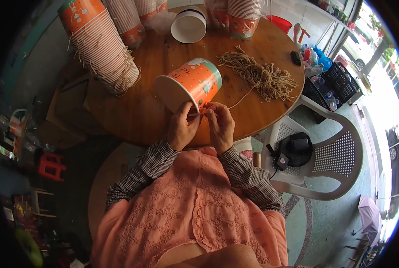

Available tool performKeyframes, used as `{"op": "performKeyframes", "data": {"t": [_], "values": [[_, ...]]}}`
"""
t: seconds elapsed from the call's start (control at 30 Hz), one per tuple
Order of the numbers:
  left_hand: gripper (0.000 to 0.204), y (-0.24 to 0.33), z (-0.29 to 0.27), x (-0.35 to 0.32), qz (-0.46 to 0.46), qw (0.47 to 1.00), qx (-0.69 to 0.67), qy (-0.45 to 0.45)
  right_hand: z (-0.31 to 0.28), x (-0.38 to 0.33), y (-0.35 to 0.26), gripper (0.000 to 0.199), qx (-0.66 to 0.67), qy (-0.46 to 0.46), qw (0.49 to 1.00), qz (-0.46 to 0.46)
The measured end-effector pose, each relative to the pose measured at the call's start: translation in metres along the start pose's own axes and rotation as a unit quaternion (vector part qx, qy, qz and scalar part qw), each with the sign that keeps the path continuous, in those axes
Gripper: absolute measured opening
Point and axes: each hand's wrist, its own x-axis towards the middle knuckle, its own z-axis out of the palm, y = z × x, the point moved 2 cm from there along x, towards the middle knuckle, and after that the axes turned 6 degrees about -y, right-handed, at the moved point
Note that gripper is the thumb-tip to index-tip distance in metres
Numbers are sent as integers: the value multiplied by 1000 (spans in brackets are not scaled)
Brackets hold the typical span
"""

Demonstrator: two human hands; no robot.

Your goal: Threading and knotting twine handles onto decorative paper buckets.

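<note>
Orange paper cup [193, 85] pinched by both hands [201, 125], string [239, 100]

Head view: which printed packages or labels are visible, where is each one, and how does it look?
Paper bucket: on its side on the round table, orange with teal rim band, both hands at its rim.
Bucket stack: table's left, orange with white ribbing.
More stacks: far edge.

Round wooden table [164, 111]; orange paper bucket [191, 84] on side; twine bundle [259, 73]; stacked buckets [101, 44]; white lid [189, 26].
</note>
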Motion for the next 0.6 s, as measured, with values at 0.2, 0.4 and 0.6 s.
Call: {"op": "performKeyframes", "data": {"t": [0.2, 0.4, 0.6], "values": [[30, 7, 0, -1, 7, 1000, 22, 7, -1, 2, -2, 10, -52, 11, 998, -34], [30, 9, 1, -2, -9, 1000, 11, 5, -1, 2, -5, 10, -62, 13, 997, -39], [28, 17, -1, -1, 1, 1000, 15, 0, -1, 2, -14, 9, -127, 4, 989, -71]]}}
